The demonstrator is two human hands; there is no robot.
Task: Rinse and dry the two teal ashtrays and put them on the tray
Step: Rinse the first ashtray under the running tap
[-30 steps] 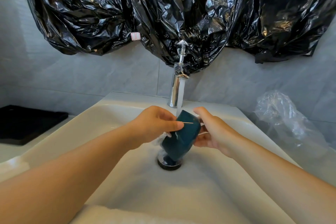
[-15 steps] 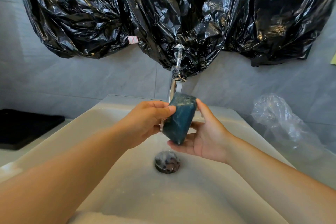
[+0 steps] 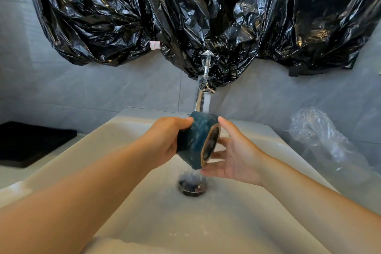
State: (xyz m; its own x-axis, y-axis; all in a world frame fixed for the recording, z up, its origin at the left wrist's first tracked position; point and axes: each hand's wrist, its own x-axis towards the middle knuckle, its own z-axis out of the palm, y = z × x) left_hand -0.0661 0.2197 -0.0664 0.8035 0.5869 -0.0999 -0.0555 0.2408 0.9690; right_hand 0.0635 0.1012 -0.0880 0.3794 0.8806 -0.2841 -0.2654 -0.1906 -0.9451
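Over the white ceramic basin (image 3: 99, 150), at about twelve o'clock from the round dark metal drain (image 3: 192, 186), we held one glazed teal ceramic ashtray (image 3: 193, 142) tipped on its side under the stream from the single chrome tap (image 3: 203, 99). Our left hand (image 3: 165, 140) came in from eight o'clock with the forearm stretched low across the basin, its fingers curled around the ashtray's left flank and the thumb pressed near the top edge. Our right hand (image 3: 237, 159) reached in from four o'clock, palm turned toward the left, fingers spread and lightly cupped against the unglazed tan base that faced it; the index finger touched the upper rim. Water ran off the ashtray's lowest corner straight onto the drain. We could see only this one ashtray. One flat black tray (image 3: 31, 142) lay on the counter at nine o'clock, well apart from the hands. Crumpled black plastic sheeting (image 3: 195, 12) hung on the wall at twelve o'clock, and one clear plastic bag (image 3: 321, 136) sat at three o'clock.
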